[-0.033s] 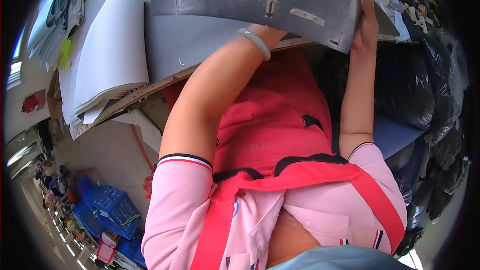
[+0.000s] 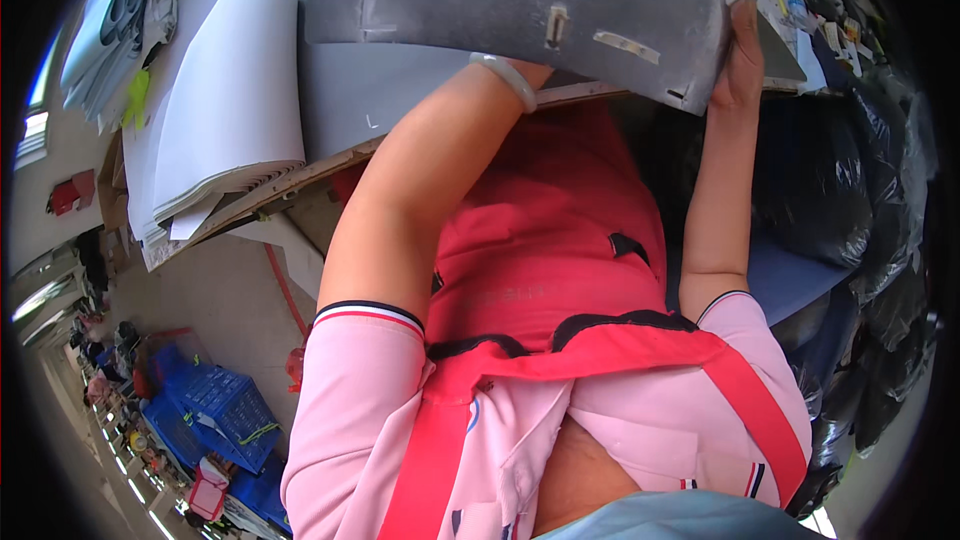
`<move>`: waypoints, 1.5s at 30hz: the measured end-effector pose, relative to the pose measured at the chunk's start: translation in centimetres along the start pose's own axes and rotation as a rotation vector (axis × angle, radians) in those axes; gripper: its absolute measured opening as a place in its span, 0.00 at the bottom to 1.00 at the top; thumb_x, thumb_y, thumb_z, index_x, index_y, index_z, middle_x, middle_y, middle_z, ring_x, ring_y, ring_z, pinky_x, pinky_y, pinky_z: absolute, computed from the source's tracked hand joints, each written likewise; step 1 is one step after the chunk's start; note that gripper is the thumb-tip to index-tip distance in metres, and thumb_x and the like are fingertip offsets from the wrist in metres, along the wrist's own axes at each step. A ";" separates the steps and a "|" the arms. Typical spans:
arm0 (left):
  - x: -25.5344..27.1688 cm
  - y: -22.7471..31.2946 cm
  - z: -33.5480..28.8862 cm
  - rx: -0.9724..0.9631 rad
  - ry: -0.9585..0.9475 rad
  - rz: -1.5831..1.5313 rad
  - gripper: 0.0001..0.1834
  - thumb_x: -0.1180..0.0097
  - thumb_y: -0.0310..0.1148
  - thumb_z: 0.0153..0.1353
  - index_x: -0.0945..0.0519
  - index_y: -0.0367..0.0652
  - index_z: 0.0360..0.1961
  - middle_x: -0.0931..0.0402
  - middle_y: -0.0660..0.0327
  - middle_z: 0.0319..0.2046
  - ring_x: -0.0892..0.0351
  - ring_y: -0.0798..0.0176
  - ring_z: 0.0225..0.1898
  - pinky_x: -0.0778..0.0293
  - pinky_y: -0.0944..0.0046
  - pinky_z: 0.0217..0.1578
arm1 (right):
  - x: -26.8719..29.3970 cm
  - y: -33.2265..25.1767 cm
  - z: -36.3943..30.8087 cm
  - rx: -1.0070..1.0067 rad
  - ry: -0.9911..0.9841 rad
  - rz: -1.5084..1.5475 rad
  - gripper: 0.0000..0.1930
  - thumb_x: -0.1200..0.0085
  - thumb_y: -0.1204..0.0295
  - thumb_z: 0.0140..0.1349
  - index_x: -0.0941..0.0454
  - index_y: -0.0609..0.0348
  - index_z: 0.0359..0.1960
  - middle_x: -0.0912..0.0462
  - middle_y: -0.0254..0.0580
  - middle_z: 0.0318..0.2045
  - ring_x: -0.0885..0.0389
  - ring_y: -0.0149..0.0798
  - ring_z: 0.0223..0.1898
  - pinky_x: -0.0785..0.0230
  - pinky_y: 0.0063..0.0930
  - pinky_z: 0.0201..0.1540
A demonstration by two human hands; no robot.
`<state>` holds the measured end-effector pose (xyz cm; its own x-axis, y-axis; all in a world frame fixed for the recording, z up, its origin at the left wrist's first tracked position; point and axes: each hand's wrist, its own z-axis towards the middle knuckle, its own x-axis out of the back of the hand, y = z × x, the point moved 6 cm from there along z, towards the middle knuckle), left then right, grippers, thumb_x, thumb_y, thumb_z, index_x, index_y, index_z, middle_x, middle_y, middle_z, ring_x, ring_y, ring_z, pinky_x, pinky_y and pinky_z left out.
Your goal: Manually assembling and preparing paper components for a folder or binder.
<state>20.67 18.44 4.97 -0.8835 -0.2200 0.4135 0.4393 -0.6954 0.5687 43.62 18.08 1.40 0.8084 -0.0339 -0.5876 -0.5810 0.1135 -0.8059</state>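
- The dark grey panel (image 2: 520,10) is a broad, flat moulded sheet with a dusty, scuffed face, small clips or tabs and a pale strip of tape on it. It sits at the near edge of the workbench (image 2: 350,105), overhanging it toward the person's body and partly covering the pale grey sheet spread on the bench top.
- It looks stiff rather than floppy: its long edge holds a clean line with no sag between the hands. I judge it light for its size but awkward, since the span is wide and would twist or swing if carried from one end.
- The dusty surface is likely to slide in a flat palm, so the edges and corners are the better places to take it, one hand at each end, clear of the little tabs, which could snap or catch.
- The right hand (image 2: 742,50) is clenched on the panel's right corner, fingers wrapped over the edge, a pale ring showing.
- The left hand (image 2: 525,68) is hidden beneath the panel beyond the wrist, which wears a pale bangle (image 2: 508,78); whether it grips or merely props the underside I cannot tell.
- Toward the left end of the bench lies a stack of white sheets (image 2: 225,110), with grey pieces and a yellow-green scrap beyond.
- Dark plastic bags (image 2: 850,190) crowd the right side; blue crates (image 2: 215,410) stand on the floor below left.
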 end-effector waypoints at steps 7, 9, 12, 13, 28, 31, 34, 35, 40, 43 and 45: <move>16.8 -11.7 7.4 0.605 0.226 0.190 0.10 0.44 0.28 0.63 0.19 0.32 0.42 0.18 0.50 0.33 0.20 0.54 0.34 0.25 0.58 0.40 | 5.2 0.8 -0.3 -0.211 0.177 0.023 0.34 0.45 0.51 0.69 0.37 0.57 0.70 0.33 0.45 0.68 0.34 0.47 0.67 0.41 0.44 0.70; 25.7 -14.0 7.1 0.699 0.392 0.136 0.17 0.41 0.31 0.65 0.21 0.29 0.51 0.15 0.51 0.36 0.19 0.59 0.34 0.24 0.60 0.38 | 8.0 1.0 0.3 -0.200 0.185 -0.014 0.34 0.46 0.51 0.69 0.38 0.58 0.70 0.34 0.45 0.69 0.36 0.48 0.68 0.43 0.44 0.71; 43.5 -16.6 3.0 0.608 0.602 0.543 0.13 0.39 0.29 0.63 0.20 0.32 0.45 0.17 0.55 0.35 0.23 0.64 0.35 0.26 0.63 0.38 | 9.3 1.3 1.1 -0.215 0.159 0.036 0.35 0.48 0.50 0.70 0.39 0.59 0.70 0.34 0.45 0.68 0.35 0.48 0.67 0.43 0.45 0.70; 52.5 -17.4 0.4 0.431 0.654 0.359 0.12 0.38 0.28 0.61 0.20 0.33 0.44 0.18 0.56 0.37 0.23 0.62 0.37 0.26 0.62 0.39 | 8.2 2.1 2.2 -0.244 0.115 0.065 0.34 0.48 0.50 0.70 0.39 0.60 0.70 0.34 0.45 0.68 0.35 0.48 0.67 0.43 0.45 0.71; 61.5 -13.5 -22.3 0.930 0.595 1.201 0.40 0.36 0.43 0.57 0.35 0.30 0.65 0.17 0.43 0.43 0.19 0.41 0.50 0.30 0.52 0.57 | -0.1 4.7 6.5 -0.301 -0.127 -0.584 0.25 0.44 0.59 0.70 0.27 0.62 0.62 0.21 0.38 0.55 0.23 0.32 0.56 0.33 0.25 0.61; 55.0 -8.9 -17.4 0.618 0.534 0.822 0.26 0.37 0.33 0.63 0.27 0.34 0.61 0.21 0.64 0.26 0.27 0.71 0.25 0.28 0.67 0.30 | -4.3 6.4 7.2 -0.285 -0.296 -1.096 0.15 0.39 0.57 0.66 0.17 0.55 0.44 0.20 0.24 0.34 0.26 0.20 0.36 0.35 0.16 0.42; 38.4 -1.5 -11.4 0.477 0.302 0.508 0.11 0.38 0.27 0.64 0.14 0.44 0.48 0.24 0.69 0.25 0.29 0.77 0.25 0.32 0.76 0.27 | -1.8 6.3 8.7 -0.229 -0.263 -1.117 0.16 0.38 0.55 0.64 0.15 0.54 0.41 0.21 0.23 0.32 0.27 0.19 0.35 0.36 0.15 0.40; 34.0 0.7 -10.4 0.249 0.086 0.569 0.10 0.38 0.26 0.63 0.14 0.43 0.45 0.22 0.66 0.27 0.26 0.75 0.25 0.29 0.73 0.28 | -1.3 6.1 9.3 -0.167 -0.273 -1.134 0.15 0.38 0.55 0.64 0.15 0.53 0.41 0.21 0.23 0.32 0.27 0.19 0.35 0.37 0.14 0.41; 20.7 2.7 -12.0 0.168 -0.217 0.295 0.10 0.35 0.29 0.56 0.17 0.41 0.40 0.22 0.58 0.34 0.22 0.52 0.38 0.24 0.55 0.39 | -6.9 5.5 5.9 -0.206 -0.183 -1.265 0.09 0.41 0.64 0.66 0.19 0.55 0.33 0.26 0.25 0.22 0.33 0.24 0.23 0.42 0.22 0.26; 18.5 0.8 -12.8 0.171 -0.331 0.452 0.13 0.33 0.33 0.58 0.16 0.42 0.44 0.21 0.58 0.41 0.21 0.54 0.43 0.23 0.57 0.43 | -6.2 5.3 5.9 -0.173 -0.160 -1.245 0.10 0.41 0.65 0.65 0.20 0.55 0.27 0.30 0.22 0.19 0.38 0.21 0.20 0.48 0.21 0.23; 17.8 -0.1 -13.5 0.213 -0.389 0.460 0.15 0.33 0.35 0.56 0.16 0.43 0.44 0.21 0.58 0.43 0.22 0.53 0.46 0.24 0.56 0.48 | -5.8 5.3 5.7 -0.167 -0.157 -1.260 0.10 0.40 0.65 0.64 0.20 0.55 0.28 0.30 0.22 0.19 0.37 0.21 0.20 0.47 0.21 0.23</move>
<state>2.68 5.29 2.68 -0.4904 -0.1715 0.8544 0.8178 -0.4292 0.3833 36.41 24.59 0.91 0.8018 0.0916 0.5905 0.5954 -0.0369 -0.8026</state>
